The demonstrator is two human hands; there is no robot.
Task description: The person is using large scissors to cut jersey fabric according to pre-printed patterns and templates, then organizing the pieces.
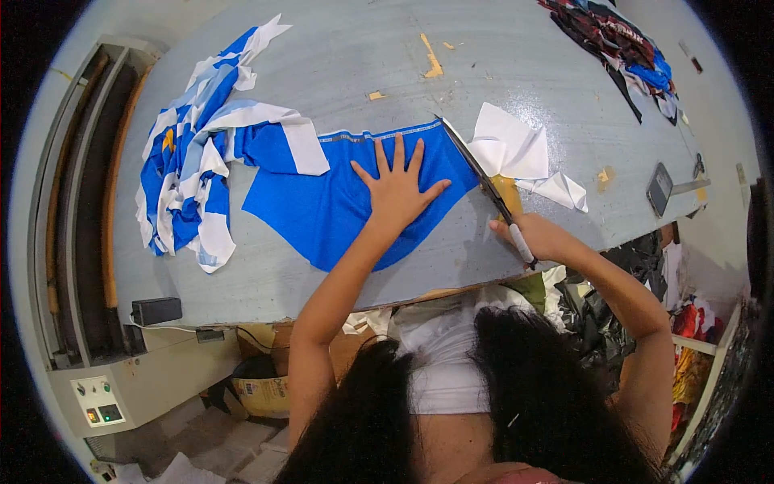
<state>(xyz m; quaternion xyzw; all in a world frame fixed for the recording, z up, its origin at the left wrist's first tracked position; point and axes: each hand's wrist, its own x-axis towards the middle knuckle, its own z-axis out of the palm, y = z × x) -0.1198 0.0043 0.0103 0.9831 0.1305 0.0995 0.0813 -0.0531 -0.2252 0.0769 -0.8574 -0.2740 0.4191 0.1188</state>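
Observation:
A piece of blue fabric [322, 218] with a curved lower edge lies spread on the grey table [339, 64]. My left hand [397, 192] presses flat on it, fingers spread. In my right hand [538, 240] is a pair of scissors [482, 174], its long dark blades pointing up and left along the fabric's right edge. The blade tips reach the upper right corner, by a narrow printed strip. Just right of the blades lie white offcuts [509, 143]. How far apart the blades stand, I cannot tell.
Blue and white cut pieces [193, 161] are heaped at the left. Dark printed garments [617, 40] lie at the far right, above a phone [659, 190]. A small black box [156, 310] sits at the near left edge, beside a machine with a control panel [98, 402].

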